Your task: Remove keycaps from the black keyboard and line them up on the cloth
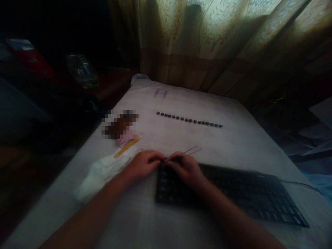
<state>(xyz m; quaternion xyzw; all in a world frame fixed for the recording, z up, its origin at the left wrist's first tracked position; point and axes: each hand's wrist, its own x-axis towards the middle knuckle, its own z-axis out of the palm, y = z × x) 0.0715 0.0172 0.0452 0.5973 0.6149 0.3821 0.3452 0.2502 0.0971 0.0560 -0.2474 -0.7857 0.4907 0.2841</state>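
Note:
A black keyboard [241,186] lies aslant on the cloth-covered table. At its upper left corner my left hand [146,164] is closed, thumb and fingers pinched together; anything between them is too small to make out. My right hand [185,169] rests over the keyboard's left end, fingertips meeting those of the left. It grips thin tweezers [190,150], whose two slim prongs stick out up and to the right. Beyond the hands, several small black keycaps [190,120] form a long line across the cloth.
Left of my hands lie a crumpled white cloth [97,174], an orange-yellow stick-shaped tool [127,146], a pink cloth [124,138] and a pixelated brown item [120,125]. The keyboard's cable [298,183] runs off right. A patterned curtain [207,41] hangs behind the table.

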